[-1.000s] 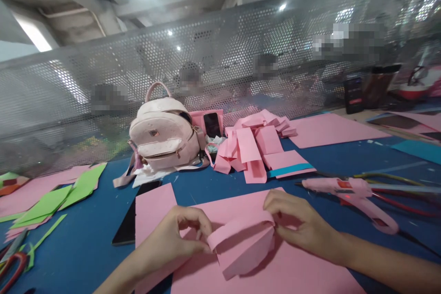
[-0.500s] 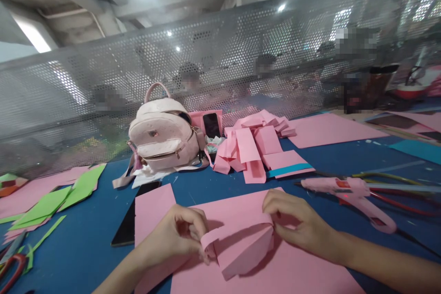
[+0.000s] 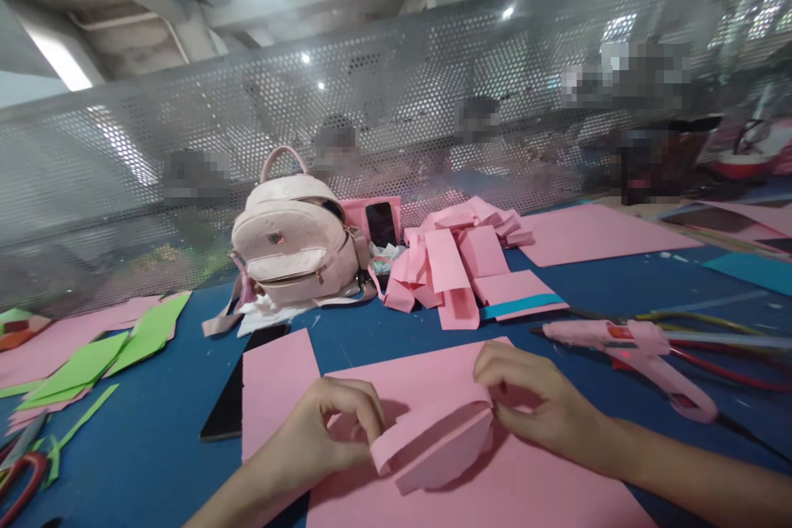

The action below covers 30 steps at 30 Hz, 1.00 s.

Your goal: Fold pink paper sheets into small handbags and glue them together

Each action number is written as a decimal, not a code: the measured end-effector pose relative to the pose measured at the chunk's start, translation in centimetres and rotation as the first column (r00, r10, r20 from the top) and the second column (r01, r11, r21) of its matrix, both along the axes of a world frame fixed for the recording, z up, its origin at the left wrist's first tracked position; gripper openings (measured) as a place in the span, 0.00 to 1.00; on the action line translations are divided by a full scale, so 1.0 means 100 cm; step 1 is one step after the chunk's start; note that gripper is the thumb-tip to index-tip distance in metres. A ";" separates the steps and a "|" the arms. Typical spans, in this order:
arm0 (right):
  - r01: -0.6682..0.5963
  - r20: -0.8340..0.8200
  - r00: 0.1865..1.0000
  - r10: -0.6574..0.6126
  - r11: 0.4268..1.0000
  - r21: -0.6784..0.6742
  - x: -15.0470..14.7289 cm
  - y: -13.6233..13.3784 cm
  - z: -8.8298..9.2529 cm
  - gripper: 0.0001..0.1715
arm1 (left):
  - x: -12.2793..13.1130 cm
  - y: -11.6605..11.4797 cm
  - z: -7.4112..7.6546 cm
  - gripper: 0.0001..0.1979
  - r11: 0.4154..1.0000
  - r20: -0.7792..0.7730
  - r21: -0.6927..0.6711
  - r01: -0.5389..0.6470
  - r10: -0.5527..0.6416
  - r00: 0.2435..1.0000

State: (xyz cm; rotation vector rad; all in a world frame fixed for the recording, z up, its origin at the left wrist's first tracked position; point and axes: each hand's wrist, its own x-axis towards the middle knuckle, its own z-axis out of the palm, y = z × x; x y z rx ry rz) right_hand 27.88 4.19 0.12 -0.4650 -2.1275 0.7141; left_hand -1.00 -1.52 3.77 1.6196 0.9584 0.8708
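Observation:
Between my hands is a folded pink paper piece (image 3: 442,447), with a narrow curved strip along its upper edge and a rounded flap below. My left hand (image 3: 337,421) pinches the strip's left end. At the far right end, my right hand (image 3: 520,392) holds the piece between thumb and fingers; its fingertips are partly hidden. Underneath lies a large flat pink sheet (image 3: 532,495). A second pink sheet (image 3: 278,371) lies to the left, partly behind my left forearm and over a dark flat device (image 3: 223,404).
On the right rests a pink hot glue gun (image 3: 631,346) beside several cables. A pile of folded pink strips (image 3: 449,256) and a pale pink backpack (image 3: 290,239) stand at the back, before a perforated metal screen (image 3: 402,82). Left are green paper pieces (image 3: 92,371) and red-handled scissors (image 3: 25,478).
My left hand has shifted slightly right, bringing the strip's left end inward, so the strip sits closer over the flap. My right hand has barely moved.

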 end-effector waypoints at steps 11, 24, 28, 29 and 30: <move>-0.016 0.013 1.000 0.016 1.000 -0.010 0.000 0.004 -0.002 0.07 | -0.005 0.005 -0.007 0.09 0.922 -0.099 0.382 0.064 -0.028 0.995; 0.012 0.009 1.000 -0.011 0.998 -0.066 0.001 0.001 0.001 0.08 | -0.006 0.003 -0.018 0.10 0.904 -0.082 0.427 0.023 0.014 0.997; 0.061 0.023 0.998 -0.058 0.984 -0.166 0.001 0.001 -0.001 0.08 | -0.002 0.003 -0.024 0.08 0.934 0.043 0.322 -0.152 0.147 0.988; 0.077 0.026 0.997 -0.073 0.976 -0.205 0.000 0.000 -0.002 0.07 | 0.000 0.004 -0.025 0.07 0.937 0.073 0.285 -0.203 0.191 0.979; 0.090 0.029 0.996 -0.085 0.965 -0.248 -0.001 0.000 -0.002 0.06 | 0.003 0.004 -0.026 0.06 0.937 0.107 0.238 -0.255 0.236 0.966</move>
